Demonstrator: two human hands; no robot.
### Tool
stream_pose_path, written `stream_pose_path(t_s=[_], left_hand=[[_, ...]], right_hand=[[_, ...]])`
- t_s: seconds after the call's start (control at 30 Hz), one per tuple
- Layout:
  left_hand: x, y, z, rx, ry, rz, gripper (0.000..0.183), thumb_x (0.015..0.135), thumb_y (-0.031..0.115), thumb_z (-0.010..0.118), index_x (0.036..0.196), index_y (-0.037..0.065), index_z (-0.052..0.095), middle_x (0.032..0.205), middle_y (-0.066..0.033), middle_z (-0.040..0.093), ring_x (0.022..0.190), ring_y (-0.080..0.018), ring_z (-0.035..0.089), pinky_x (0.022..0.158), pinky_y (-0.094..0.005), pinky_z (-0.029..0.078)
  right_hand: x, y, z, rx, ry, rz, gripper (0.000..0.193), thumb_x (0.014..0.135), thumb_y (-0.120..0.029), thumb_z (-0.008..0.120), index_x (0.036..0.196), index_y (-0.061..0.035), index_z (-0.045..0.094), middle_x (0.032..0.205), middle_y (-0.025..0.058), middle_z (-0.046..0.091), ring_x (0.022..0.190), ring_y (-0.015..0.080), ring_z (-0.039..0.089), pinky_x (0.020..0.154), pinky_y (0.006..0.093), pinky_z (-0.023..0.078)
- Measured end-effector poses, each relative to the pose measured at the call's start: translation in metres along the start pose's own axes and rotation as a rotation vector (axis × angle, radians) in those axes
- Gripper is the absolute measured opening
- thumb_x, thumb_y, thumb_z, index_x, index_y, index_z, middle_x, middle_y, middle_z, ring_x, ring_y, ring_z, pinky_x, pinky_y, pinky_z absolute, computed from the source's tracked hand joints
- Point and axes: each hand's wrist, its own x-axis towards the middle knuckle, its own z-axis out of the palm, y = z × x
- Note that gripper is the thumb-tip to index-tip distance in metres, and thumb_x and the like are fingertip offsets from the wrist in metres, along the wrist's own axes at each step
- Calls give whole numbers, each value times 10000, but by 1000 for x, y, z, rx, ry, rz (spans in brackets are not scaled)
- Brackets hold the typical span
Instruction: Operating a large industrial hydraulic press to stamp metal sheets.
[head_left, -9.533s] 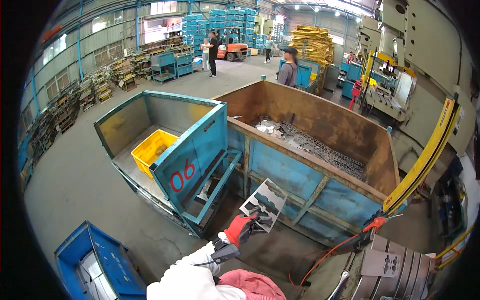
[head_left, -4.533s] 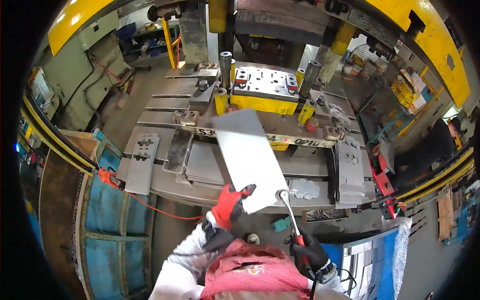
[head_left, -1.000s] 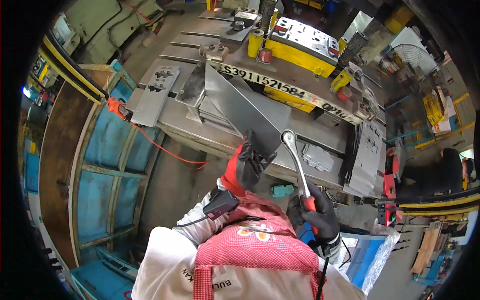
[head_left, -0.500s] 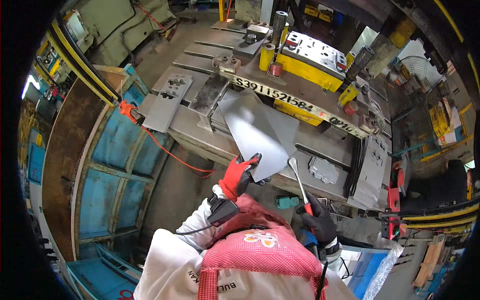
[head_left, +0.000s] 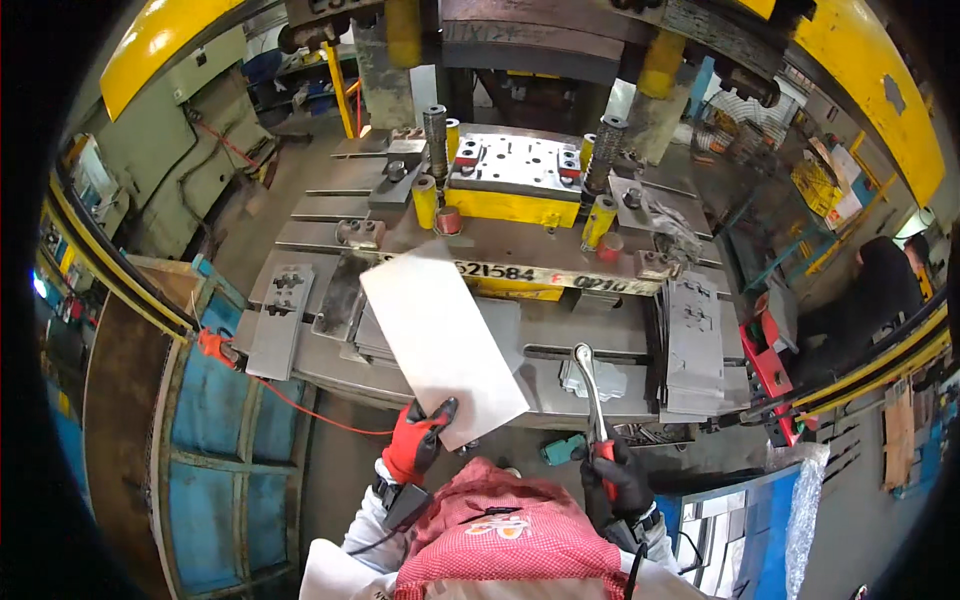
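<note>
My left hand (head_left: 422, 440), in a red and black glove, is closed on the near left corner of a flat rectangular metal sheet (head_left: 440, 340). The sheet is held tilted above the press bed, partly over a stack of similar sheets (head_left: 495, 320). My right hand (head_left: 618, 478), in a black glove, is wrapped round the red handle of a ratchet wrench (head_left: 592, 390). Its round steel head points away from me, near some cut metal pieces (head_left: 598, 380) on the bed. Beyond the sheet stands the lower die (head_left: 515, 165), with a pale top plate on a yellow block.
Guide posts (head_left: 606, 150) and yellow cylinders (head_left: 425, 203) flank the die. Formed plates lie at the left (head_left: 283, 320) and right (head_left: 693, 345). A red-orange air gun (head_left: 215, 346) with hose is at the left, beside a blue-panelled bin (head_left: 205, 400). A dark-clothed person (head_left: 880, 290) is far right.
The sheet in my left hand now stands apart from the stack, turned more upright. My view has lifted, showing the upper press. The ratchet wrench stays in my right hand.
</note>
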Motion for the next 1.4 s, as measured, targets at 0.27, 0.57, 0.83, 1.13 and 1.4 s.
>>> stream_pose_path(t_s=[0.27,0.57,0.83,1.13,1.4], left_hand=[[131,46,14,459,-468,255,242,816,85,505,1029,-3,579,1096,-162,590,940,-320,578,822,-386,426],[271,62,25,87,-472,262,422,728,204,617,1093,-4,574,1003,-96,623,890,-207,598,794,-326,470],[309,16,-11,-215,-553,37,330,809,189,519,1074,5,587,980,-69,625,805,-151,589,698,-276,478],[287,63,27,-89,-345,84,295,818,219,552,1042,35,602,1034,-100,620,967,-167,569,877,-295,427],[304,47,1,25,-661,545,413,831,272,557,1154,17,518,1214,-146,511,1113,-232,493,1023,-377,307]], right_hand=[[-14,5,-4,17,105,-86,446,770,-188,580,1161,-24,441,956,124,589,707,152,539,637,291,453],[-22,12,-11,27,108,-33,626,769,-72,530,1350,-24,303,944,103,568,694,143,538,621,287,463],[17,-22,14,-37,-81,-76,690,772,-51,521,1397,-70,231,1003,110,570,717,125,520,644,273,453],[62,-69,38,-151,-107,-115,668,798,-78,521,1393,-42,217,983,113,579,693,94,513,608,236,450],[96,-77,46,-170,-106,-63,605,841,-158,533,1371,-41,268,975,67,582,697,82,506,612,226,435]])
